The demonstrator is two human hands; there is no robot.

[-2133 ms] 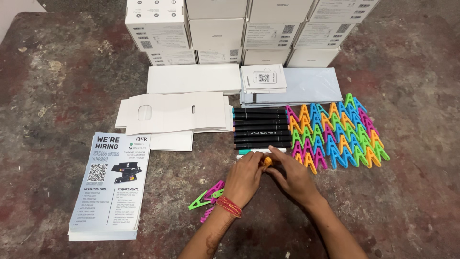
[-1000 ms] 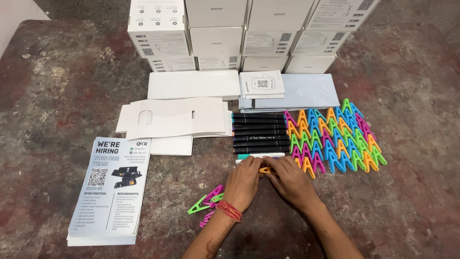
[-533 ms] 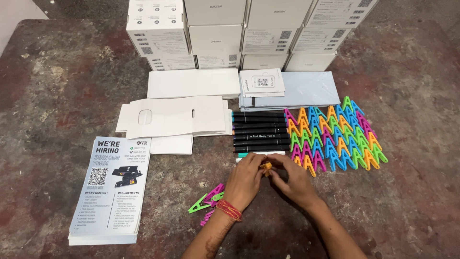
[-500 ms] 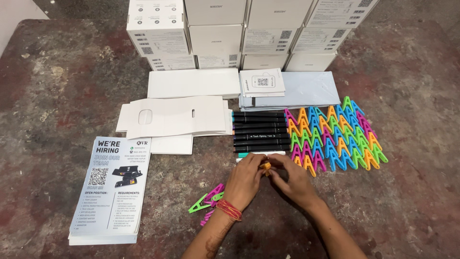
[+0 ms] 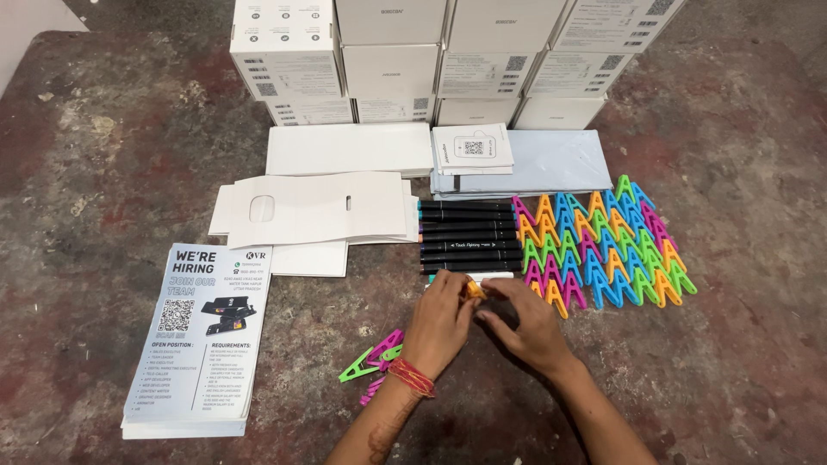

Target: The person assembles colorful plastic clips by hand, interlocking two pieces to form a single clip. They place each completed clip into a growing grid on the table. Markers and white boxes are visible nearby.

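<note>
Left hand: pinched on orange clip
Right hand: fingertips closed on same clip
Clip: just below black pens, beside colourful clip rows
Counter: flyers, loose clips near left wrist

A single head-worn camera looks steeply down from above the near edge of the worktop, facing its far edge, close enough to show both forearms.

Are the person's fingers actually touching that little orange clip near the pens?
Touching. The head view shows the left hand and right hand meeting fingertips around the orange clip, which is pinched between them.
</note>
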